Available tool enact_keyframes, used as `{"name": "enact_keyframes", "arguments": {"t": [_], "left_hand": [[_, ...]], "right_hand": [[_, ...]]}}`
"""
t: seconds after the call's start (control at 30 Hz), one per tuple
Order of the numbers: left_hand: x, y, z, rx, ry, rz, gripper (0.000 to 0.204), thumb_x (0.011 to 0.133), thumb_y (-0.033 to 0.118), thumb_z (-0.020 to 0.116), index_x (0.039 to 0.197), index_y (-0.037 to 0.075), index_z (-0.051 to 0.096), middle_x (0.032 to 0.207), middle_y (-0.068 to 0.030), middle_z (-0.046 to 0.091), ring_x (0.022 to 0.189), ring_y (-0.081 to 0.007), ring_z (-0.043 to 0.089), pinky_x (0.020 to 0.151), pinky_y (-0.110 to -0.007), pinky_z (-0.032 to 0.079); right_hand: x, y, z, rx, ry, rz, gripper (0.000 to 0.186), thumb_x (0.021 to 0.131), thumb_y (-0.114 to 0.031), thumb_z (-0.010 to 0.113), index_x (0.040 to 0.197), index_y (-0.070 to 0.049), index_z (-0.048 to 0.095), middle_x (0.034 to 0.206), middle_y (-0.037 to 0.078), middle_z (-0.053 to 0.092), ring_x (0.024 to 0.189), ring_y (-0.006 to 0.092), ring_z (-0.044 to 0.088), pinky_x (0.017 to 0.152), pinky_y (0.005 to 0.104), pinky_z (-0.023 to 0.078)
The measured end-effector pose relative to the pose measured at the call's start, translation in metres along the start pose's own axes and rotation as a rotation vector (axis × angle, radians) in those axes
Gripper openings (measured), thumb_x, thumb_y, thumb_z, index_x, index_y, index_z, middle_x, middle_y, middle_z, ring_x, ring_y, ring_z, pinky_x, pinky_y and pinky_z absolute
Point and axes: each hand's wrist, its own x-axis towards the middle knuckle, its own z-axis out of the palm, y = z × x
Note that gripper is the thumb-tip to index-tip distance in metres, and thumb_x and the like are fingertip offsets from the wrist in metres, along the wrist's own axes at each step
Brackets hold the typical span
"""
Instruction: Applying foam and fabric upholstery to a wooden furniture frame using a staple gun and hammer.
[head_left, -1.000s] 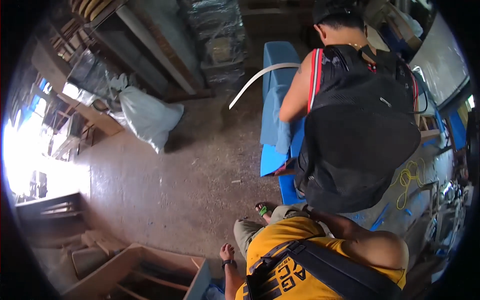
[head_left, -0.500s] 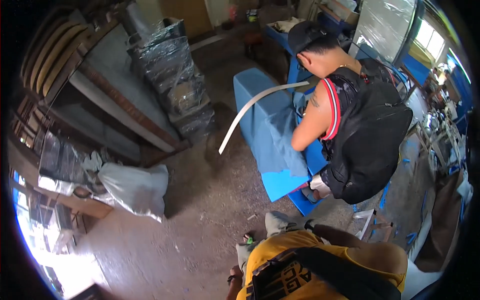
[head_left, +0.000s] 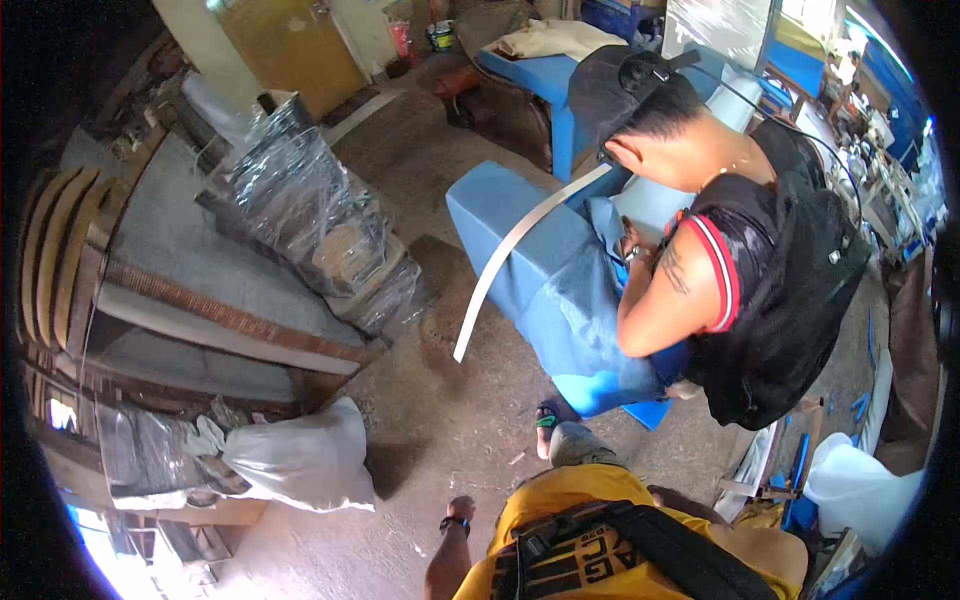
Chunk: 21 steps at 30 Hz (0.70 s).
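Strip [head_left: 515, 250] on cushion [head_left: 545, 270]

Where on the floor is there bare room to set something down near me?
Bare dirt floor lies open between the white sack, the plastic-wrapped stack and the blue cushion. Your left hand hangs over its near edge. It is crowded to the right, where a co-worker bends over the cushion amid clutter.

Left hand [head_left: 461, 508] hanging low at side, fingers curled, right unseen
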Motion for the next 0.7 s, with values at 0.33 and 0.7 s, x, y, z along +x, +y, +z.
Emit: {"name": "enact_keyframes", "arguments": {"t": [0.33, 0.7], "left_hand": [[0.236, 0.211, -0.077, -0.189, 0.011, 0.080, 0.026, 0.091, 0.024, 0.063, 0.105, 0.003, 0.069, 0.092, -0.0073, 0.071, 0.085, -0.0154, 0.063, 0.076, -0.034, 0.052], [0.361, 0.397, -0.151, -0.349, -0.192, 0.422, 0.020, 0.095, 0.011, 0.059, 0.108, -0.002, 0.066, 0.097, -0.0083, 0.070, 0.087, -0.0156, 0.066, 0.077, -0.028, 0.053]], "right_hand": [[0.018, -0.088, -0.027, -0.570, 0.331, -0.692, 0.008, 0.070, -0.014, 0.067, 0.069, -0.006, 0.069, 0.070, 0.016, 0.068, 0.070, 0.0272, 0.068, 0.057, 0.0400, 0.051], [0.084, -0.177, 0.120, 0.683, 0.267, 0.037, 0.019, 0.078, -0.017, 0.067, 0.077, 0.002, 0.067, 0.068, 0.015, 0.064, 0.063, 0.0202, 0.060, 0.055, 0.0402, 0.048]]}}
